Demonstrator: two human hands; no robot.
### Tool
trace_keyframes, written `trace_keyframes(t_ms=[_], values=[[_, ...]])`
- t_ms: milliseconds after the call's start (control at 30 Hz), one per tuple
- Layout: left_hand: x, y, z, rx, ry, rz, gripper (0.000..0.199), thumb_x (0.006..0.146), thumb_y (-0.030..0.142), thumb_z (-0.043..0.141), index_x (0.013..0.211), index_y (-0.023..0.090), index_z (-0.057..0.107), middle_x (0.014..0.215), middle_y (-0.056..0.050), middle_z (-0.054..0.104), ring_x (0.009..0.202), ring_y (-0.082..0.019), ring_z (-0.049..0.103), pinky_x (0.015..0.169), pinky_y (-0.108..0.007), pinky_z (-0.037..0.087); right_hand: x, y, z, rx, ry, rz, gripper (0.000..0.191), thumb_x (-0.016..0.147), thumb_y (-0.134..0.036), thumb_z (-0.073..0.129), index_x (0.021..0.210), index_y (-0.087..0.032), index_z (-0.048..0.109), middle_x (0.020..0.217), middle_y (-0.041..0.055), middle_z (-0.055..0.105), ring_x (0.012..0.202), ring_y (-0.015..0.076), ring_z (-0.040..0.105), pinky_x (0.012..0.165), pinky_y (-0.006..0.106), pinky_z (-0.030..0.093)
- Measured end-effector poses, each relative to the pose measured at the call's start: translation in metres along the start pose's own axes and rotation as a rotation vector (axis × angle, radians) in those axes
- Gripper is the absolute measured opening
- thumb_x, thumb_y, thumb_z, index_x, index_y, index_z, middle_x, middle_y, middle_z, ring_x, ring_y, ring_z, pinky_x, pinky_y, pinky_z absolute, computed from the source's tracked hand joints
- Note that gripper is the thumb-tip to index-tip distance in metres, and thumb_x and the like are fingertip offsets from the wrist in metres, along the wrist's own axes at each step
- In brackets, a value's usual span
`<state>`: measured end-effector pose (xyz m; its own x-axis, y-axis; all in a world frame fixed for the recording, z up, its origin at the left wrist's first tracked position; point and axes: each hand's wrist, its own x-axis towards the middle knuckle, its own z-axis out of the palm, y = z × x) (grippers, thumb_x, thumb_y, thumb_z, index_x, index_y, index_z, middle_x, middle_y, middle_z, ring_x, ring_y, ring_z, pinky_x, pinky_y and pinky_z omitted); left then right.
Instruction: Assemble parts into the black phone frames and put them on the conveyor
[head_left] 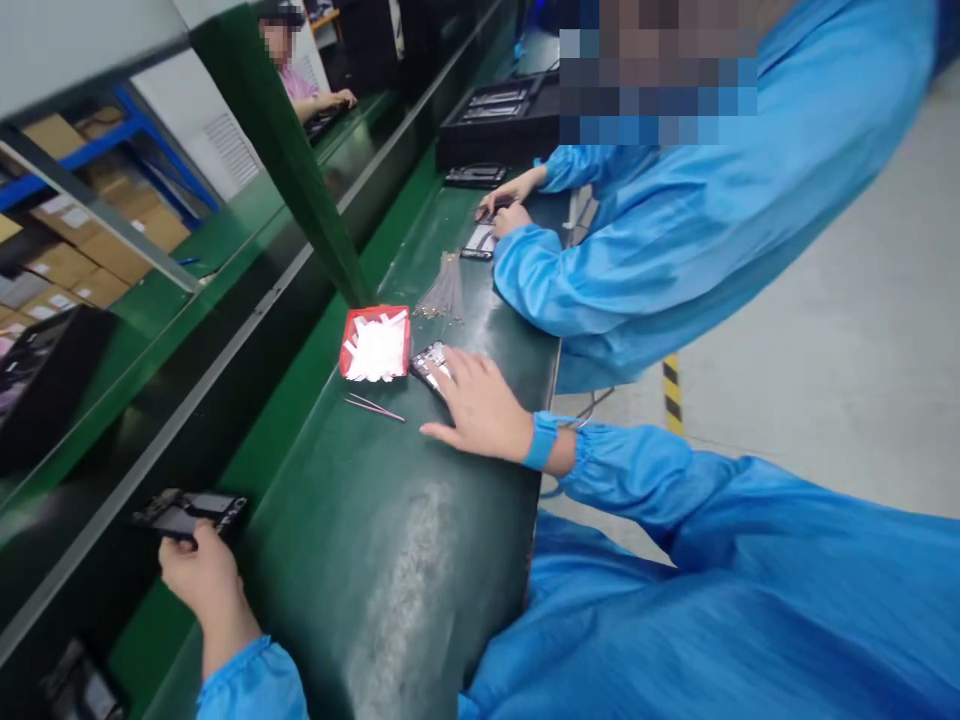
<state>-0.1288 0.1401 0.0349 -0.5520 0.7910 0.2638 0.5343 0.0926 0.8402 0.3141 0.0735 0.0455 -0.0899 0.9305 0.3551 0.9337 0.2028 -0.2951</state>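
Down at the near edge, our left hand is gripping a dark phone frame over the conveyor side, fingers curled around its near end and pinching it; it's hanging just off the counter rather than lying on it. Our right hand is resting flat farther up, fingers spread loosely and pressing on a second phone unit, which is sitting just beside the red tray; we're wearing a blue wrist strap on that arm.

Judging progress: we're guessing we're between pieces; one unit is under the right hand next to the tray of little white strips, another is coming in or going out with the left, hard to tell which. Tweezers are lying untouched near the tray, so whatever fiddly bit needs them doesn't look started on this unit; a bundle of thin parts is waiting beyond the tray too.

A co-worker in blue is working on their own phone farther along, hands well apart from ours.
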Motion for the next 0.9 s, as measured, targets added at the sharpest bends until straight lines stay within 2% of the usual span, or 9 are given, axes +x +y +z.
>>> trace_keyframes(t_ms=[133, 267, 367, 467, 567, 633, 733, 800, 900], values=[[0.011, -0.002, -0.003, 0.264, 0.087, -0.122, 0.056, 0.049, 0.041, 0.087, 0.070, 0.027, 0.037, 0.065, 0.005, 0.046, 0.105, -0.043, 0.065, 0.101, -0.072, 0.046, 0.002, 0.030, -0.007, -0.124, -0.197, 0.183, 0.096, 0.086, -0.056, 0.072, 0.152, 0.004, 0.038, 0.135, 0.0329, 0.059, 0.119, 0.0457, 0.058, 0.100, 0.056, 0.047], [0.000, -0.006, -0.003, 0.299, 0.147, 0.047, 0.063, 0.053, 0.045, 0.084, 0.088, 0.029, 0.035, 0.120, -0.007, 0.060, 0.145, -0.054, 0.037, 0.123, -0.072, 0.020, -0.003, 0.038, -0.008, -0.082, -0.211, 0.194, 0.088, 0.088, -0.043, 0.064, 0.153, 0.008, 0.034, 0.131, 0.0307, 0.062, 0.116, 0.0420, 0.060, 0.101, 0.052, 0.048], [-0.017, -0.006, -0.003, 0.274, 0.134, 0.244, 0.059, 0.064, 0.039, 0.081, 0.109, 0.027, 0.045, 0.143, -0.012, 0.052, 0.147, -0.051, 0.037, 0.123, -0.070, 0.024, -0.006, 0.051, -0.013, -0.001, -0.193, 0.249, 0.087, 0.088, -0.046, 0.061, 0.156, 0.001, 0.033, 0.135, 0.0268, 0.063, 0.119, 0.0415, 0.060, 0.100, 0.052, 0.051], [-0.044, 0.003, 0.000, 0.292, 0.133, 0.409, 0.060, 0.075, 0.037, 0.074, 0.128, 0.018, 0.055, 0.137, -0.016, 0.058, 0.137, -0.047, 0.050, 0.115, -0.068, 0.037, -0.011, 0.071, -0.024, 0.051, -0.080, 0.308, 0.082, 0.086, -0.046, 0.059, 0.154, -0.005, 0.038, 0.136, 0.0248, 0.062, 0.120, 0.0428, 0.059, 0.100, 0.056, 0.052], [-0.087, 0.025, 0.008, 0.237, 0.045, 0.432, 0.063, 0.081, 0.037, 0.072, 0.136, 0.012, 0.059, 0.134, -0.018, 0.060, 0.120, -0.037, 0.062, 0.103, -0.057, 0.052, -0.024, 0.077, -0.035, 0.069, 0.107, 0.251, 0.077, 0.085, -0.043, 0.062, 0.150, -0.007, 0.042, 0.137, 0.0257, 0.059, 0.122, 0.0439, 0.057, 0.104, 0.060, 0.049], [-0.125, 0.043, 0.014, 0.098, -0.123, 0.366, 0.056, 0.085, 0.040, 0.072, 0.135, 0.016, 0.062, 0.132, -0.016, 0.062, 0.114, -0.031, 0.066, 0.094, -0.047, 0.058, -0.037, 0.062, -0.038, 0.174, 0.128, 0.097, 0.077, 0.082, -0.039, 0.065, 0.149, -0.010, 0.044, 0.137, 0.0233, 0.059, 0.121, 0.0411, 0.057, 0.105, 0.059, 0.049], [-0.182, 0.063, 0.027, -0.291, -0.622, 0.101, 0.061, 0.092, 0.055, 0.065, 0.143, 0.022, 0.056, 0.135, -0.016, 0.063, 0.109, -0.030, 0.070, 0.075, -0.039, 0.063, -0.061, 0.017, -0.025, 0.442, 0.017, -0.170, 0.078, 0.080, -0.035, 0.067, 0.150, -0.015, 0.042, 0.136, 0.0184, 0.061, 0.117, 0.0337, 0.060, 0.101, 0.052, 0.053], [-0.211, 0.069, 0.035, -0.503, -0.838, -0.098, 0.069, 0.090, 0.065, 0.064, 0.144, 0.023, 0.055, 0.136, -0.017, 0.064, 0.109, -0.032, 0.071, 0.074, -0.040, 0.065, -0.074, -0.014, -0.008, 0.549, -0.015, -0.277, 0.080, 0.081, -0.035, 0.066, 0.152, -0.012, 0.039, 0.140, 0.0210, 0.058, 0.120, 0.0324, 0.059, 0.102, 0.050, 0.053], [-0.231, 0.073, 0.044, -0.549, -0.732, -0.331, 0.057, 0.088, 0.059, 0.072, 0.132, 0.023, 0.064, 0.120, -0.012, 0.072, 0.099, -0.024, 0.073, 0.075, -0.030, 0.063, -0.081, -0.038, 0.013, 0.590, 0.010, -0.348, 0.077, 0.087, -0.043, 0.066, 0.152, -0.011, 0.040, 0.140, 0.0223, 0.059, 0.119, 0.0313, 0.060, 0.099, 0.048, 0.052]])
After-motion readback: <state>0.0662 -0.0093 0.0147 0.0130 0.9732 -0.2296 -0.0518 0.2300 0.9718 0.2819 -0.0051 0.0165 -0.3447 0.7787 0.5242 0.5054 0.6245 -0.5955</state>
